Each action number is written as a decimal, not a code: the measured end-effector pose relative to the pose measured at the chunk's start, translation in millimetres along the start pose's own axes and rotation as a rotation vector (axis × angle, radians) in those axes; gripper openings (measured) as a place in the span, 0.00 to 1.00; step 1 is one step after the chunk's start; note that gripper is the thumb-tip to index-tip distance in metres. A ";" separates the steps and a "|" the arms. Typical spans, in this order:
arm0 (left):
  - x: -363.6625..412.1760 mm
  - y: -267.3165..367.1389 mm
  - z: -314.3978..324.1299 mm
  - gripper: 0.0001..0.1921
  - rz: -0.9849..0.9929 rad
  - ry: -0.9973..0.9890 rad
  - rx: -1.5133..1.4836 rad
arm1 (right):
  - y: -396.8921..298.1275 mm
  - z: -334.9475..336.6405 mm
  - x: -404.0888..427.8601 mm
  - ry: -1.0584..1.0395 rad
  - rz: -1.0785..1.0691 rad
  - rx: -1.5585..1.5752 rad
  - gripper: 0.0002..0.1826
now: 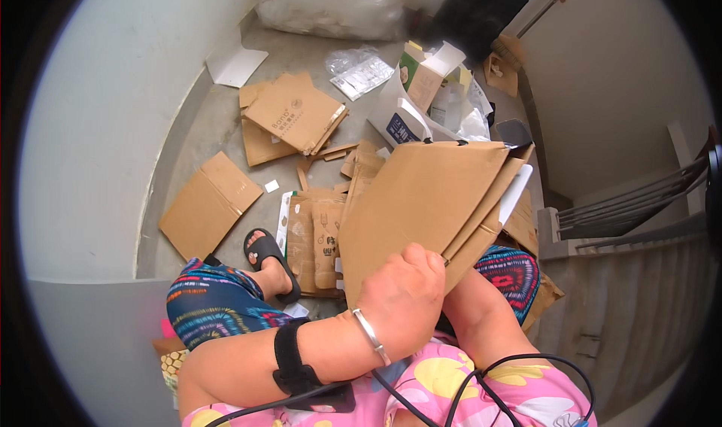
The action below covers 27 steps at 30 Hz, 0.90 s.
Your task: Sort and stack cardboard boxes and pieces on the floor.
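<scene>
My left hand, with a silver bangle at the wrist, is closed over the near edge of a folded brown cardboard box. The cardboard is tilted up in front of me in several layers, and a white sheet edge pokes out on its right side. My right forearm runs up behind the cardboard, which hides the right hand. Just left of it, flattened printed cardboard lies on the floor between my legs.
A stack of flattened boxes and a single cardboard sheet lie on the concrete floor. Beyond the held box stands a white bag filled with cartons and plastic. A big translucent sack is at the back. Stairs descend on the right beside railings.
</scene>
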<state>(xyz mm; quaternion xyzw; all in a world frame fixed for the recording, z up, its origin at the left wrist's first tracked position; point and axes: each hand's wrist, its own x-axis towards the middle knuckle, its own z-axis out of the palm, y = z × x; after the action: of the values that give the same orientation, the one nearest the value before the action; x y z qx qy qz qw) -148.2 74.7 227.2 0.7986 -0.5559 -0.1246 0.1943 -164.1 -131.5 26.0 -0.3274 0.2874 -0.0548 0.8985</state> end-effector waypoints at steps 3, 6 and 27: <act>-1.8 -5.1 -7.2 0.25 -0.051 0.026 -0.037 | 9.4 15.9 5.9 -0.093 0.008 -0.016 0.29; 1.3 -16.9 -24.3 0.30 -0.178 0.040 -0.087 | 24.4 34.8 15.8 -0.171 0.015 -0.086 0.28; -122.3 -289.3 -27.8 0.10 -0.929 0.670 -1.596 | 10.9 30.7 21.8 0.090 -0.096 -0.546 0.20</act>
<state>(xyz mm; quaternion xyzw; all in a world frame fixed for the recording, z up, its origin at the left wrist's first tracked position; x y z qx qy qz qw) 63.3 282.6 120.1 0.5660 0.1447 -0.2946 0.7563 -130.1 -112.2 27.8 -0.5678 0.3153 -0.0323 0.7597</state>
